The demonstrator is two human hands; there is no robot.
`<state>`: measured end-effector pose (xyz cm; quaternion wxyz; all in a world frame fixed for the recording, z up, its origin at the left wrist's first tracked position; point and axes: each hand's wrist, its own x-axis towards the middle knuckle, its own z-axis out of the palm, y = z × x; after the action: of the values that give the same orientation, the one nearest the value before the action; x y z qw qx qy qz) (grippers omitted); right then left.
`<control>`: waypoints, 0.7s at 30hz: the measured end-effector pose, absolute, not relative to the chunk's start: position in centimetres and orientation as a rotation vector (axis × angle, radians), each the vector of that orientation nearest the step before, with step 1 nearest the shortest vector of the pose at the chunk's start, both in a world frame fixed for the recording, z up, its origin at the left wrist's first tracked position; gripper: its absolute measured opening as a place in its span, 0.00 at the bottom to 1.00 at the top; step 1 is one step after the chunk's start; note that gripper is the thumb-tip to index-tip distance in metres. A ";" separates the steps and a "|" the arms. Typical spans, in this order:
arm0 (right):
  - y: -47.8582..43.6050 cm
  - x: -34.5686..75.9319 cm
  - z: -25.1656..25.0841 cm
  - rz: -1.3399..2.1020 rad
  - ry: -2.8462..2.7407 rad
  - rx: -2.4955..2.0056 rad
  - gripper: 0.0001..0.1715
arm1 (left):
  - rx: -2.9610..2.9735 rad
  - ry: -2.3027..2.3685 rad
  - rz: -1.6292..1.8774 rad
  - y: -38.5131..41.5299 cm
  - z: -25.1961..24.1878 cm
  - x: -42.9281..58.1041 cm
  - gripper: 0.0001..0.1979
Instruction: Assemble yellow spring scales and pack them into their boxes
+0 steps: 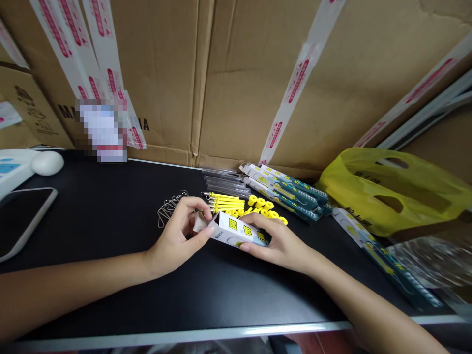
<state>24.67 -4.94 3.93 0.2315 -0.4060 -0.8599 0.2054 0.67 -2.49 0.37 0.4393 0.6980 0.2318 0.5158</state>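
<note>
My right hand (pixel 282 242) grips a small white cardboard box (pixel 228 230) with yellow lettering, its fingers over the top and the thumb along the near side. At the box's left end, a loose end flap (pixel 200 222) stands out, and my left hand (pixel 182 228) is closed around it with thumb and curled fingers. What is inside the box is hidden. Just behind lie yellow rods with metal hooked ends (pixel 226 202), small yellow caps (pixel 260 202) and clear plastic tubes (pixel 224 182). Bent wire hooks (pixel 171 205) lie beyond my left hand.
Several long printed boxes (pixel 283 189) are stacked at the back right, with another box (pixel 383 255) nearer. A yellow plastic bag (pixel 398 191) and clear plastic wrap (pixel 435 258) sit right. A phone (pixel 25 221) lies left. Cardboard cartons (pixel 250 73) wall the back of the black table (pixel 221 300).
</note>
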 end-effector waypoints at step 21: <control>-5.1 24.2 3.6 0.332 -2.442 -1.299 0.21 | 1.431 0.734 1.117 -1.3 0.8 1.0 0.12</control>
<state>24.25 -5.14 3.55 0.1771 -0.4588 -0.8627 0.1173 1.01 -1.27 0.78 0.5579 0.6066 0.3110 0.4734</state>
